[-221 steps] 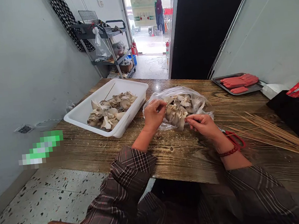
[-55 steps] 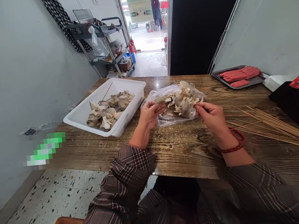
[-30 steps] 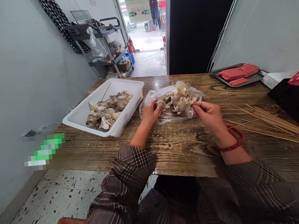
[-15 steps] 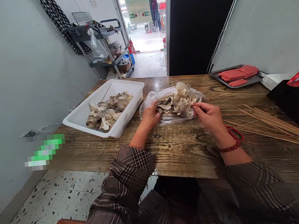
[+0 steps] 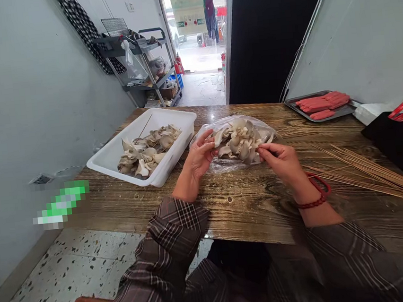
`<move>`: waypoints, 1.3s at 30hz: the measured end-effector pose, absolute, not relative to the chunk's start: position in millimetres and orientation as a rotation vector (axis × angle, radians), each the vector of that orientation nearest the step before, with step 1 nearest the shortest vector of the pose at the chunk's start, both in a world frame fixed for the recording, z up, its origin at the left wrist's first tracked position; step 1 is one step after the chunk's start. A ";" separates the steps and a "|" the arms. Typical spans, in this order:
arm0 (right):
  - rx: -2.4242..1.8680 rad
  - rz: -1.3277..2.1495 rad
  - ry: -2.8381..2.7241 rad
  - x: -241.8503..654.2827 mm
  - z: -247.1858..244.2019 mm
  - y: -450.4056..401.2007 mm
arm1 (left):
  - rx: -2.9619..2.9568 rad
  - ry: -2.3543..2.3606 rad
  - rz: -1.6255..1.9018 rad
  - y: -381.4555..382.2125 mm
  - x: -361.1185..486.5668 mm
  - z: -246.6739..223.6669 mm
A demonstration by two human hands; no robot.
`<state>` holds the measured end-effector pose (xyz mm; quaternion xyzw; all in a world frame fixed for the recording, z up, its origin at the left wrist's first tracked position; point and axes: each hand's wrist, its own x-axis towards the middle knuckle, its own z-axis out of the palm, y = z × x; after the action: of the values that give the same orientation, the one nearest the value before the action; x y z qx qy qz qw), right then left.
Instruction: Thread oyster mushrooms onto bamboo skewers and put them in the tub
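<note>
Head view: mushrooms (image 5: 242,142) bunch between left grip (image 5: 198,157) and right grip (image 5: 283,160).

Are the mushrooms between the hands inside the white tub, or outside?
Outside: the mushrooms show against the bag, with the tub to their left.

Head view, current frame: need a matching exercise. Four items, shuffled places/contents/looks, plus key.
Column 1
1. White tub
2. Clear plastic bag
3. Dark tray
4. Skewers

Column 2
A. Holds pinkish-red sticks
B. Thin and tan, strewn on the table
C. Left of the left hand, with a mushroom pile inside
D. Under the mushrooms between the left hand and the right hand

Pairs: 1-C, 2-D, 3-A, 4-B
</note>
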<state>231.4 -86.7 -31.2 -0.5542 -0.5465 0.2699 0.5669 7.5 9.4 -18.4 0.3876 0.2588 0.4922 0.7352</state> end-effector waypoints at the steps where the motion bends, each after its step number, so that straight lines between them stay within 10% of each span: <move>1: -1.301 0.653 -1.318 231.1 -31.5 -86.9 | 0.842 0.557 1.088 8.8 7.4 -18.1; 17: -1.311 0.643 -1.225 236.0 -27.6 -88.3 | 0.938 0.746 1.137 7.8 11.7 -17.6; 39: -1.171 0.631 -0.939 242.8 -17.6 -82.7 | 2.774 1.105 0.814 -12.6 60.1 -39.5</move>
<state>242.8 -82.7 -17.6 -0.5228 -0.4192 0.2819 0.6866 60.1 -12.6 -39.5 0.8960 0.3570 0.2630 0.0234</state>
